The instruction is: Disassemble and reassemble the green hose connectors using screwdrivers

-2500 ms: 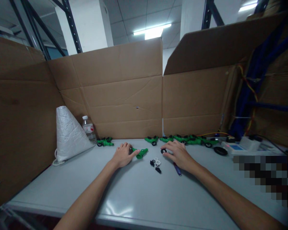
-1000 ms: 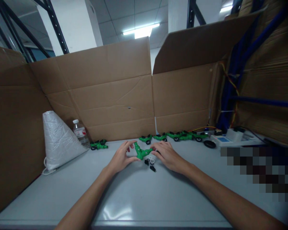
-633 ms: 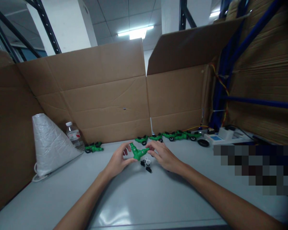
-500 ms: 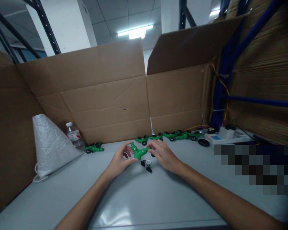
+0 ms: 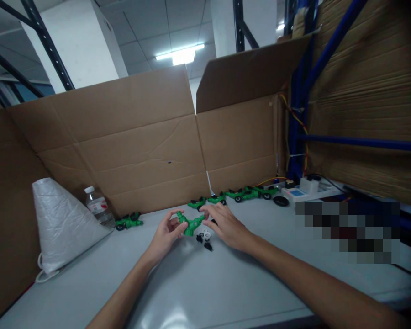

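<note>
My left hand (image 5: 165, 235) is closed on the left side of a green Y-shaped plastic toy part (image 5: 191, 226), its thumb in front and fingers curled behind. At the part's right end are the bent fingers of my right hand (image 5: 224, 224), which appear to pinch its tip. The part is held just above the table. Below it lie small loose pieces: a white ring-like piece (image 5: 206, 235) and a black piece (image 5: 208, 246), with other dark bits beside them.
Several green toy vehicles (image 5: 248, 194) stand along the cardboard wall (image 5: 150, 169), and another green toy vehicle (image 5: 128, 222) is at left. A water bottle (image 5: 98, 205) leans by a silvery-white bag (image 5: 63, 228). A power strip (image 5: 303, 192) and a black ring (image 5: 281, 201) lie at right.
The view has shifted a little, moving the scene leftward. The green part has turned slightly, and my left thumb now lies over its left arm. Both hands stay at the part.
</note>
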A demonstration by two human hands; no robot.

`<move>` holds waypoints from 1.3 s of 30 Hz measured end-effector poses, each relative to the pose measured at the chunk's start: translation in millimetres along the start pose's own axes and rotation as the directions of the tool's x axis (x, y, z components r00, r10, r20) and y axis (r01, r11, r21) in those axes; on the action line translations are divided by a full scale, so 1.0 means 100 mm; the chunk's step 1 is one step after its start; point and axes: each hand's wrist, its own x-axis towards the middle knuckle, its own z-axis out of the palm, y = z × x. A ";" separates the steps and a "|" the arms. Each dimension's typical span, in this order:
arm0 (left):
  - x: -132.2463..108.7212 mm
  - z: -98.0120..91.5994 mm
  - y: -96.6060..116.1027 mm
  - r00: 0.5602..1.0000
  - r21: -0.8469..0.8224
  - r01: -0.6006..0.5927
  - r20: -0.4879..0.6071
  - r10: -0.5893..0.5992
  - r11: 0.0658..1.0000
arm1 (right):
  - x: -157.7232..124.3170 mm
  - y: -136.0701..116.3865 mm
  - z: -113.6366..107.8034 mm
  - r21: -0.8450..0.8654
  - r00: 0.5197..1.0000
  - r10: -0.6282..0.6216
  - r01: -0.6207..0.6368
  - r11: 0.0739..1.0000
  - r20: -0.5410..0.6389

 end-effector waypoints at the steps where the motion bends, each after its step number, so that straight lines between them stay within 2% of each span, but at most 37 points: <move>1: 0.01 -0.01 -0.03 1.000 -0.001 -0.013 -0.020 0.013 1.000 | -0.01 0.01 0.01 0.002 1.000 0.021 -0.021 1.000 -0.001; 4: 0.05 -0.06 -0.11 0.995 0.012 -0.052 -0.090 0.053 0.999 | -0.03 0.07 0.02 -0.026 0.998 0.044 -0.043 0.999 0.040; 9: 0.09 -0.13 -0.19 0.979 0.045 -0.098 -0.174 0.104 0.994 | -0.05 0.12 0.07 -0.130 0.978 -0.017 0.044 0.990 0.206; 12: 0.10 -0.13 -0.22 0.973 0.055 -0.099 -0.202 0.109 0.994 | -0.07 0.11 0.11 -0.148 0.971 -0.028 0.064 0.987 0.239; 21: 0.06 -0.09 -0.25 0.975 0.135 -0.055 -0.208 0.083 0.989 | -0.11 0.11 0.13 -0.155 0.963 -0.002 0.046 0.987 0.270; 33: 0.02 -0.12 -0.18 0.967 0.346 -0.100 -0.187 0.173 0.933 | -0.09 0.16 0.14 -0.164 0.971 0.014 0.026 0.986 0.238; 39: 0.03 -0.14 -0.22 0.964 0.328 -0.063 -0.226 0.143 0.943 | -0.07 0.22 0.12 -0.145 0.979 0.036 -0.007 0.989 0.203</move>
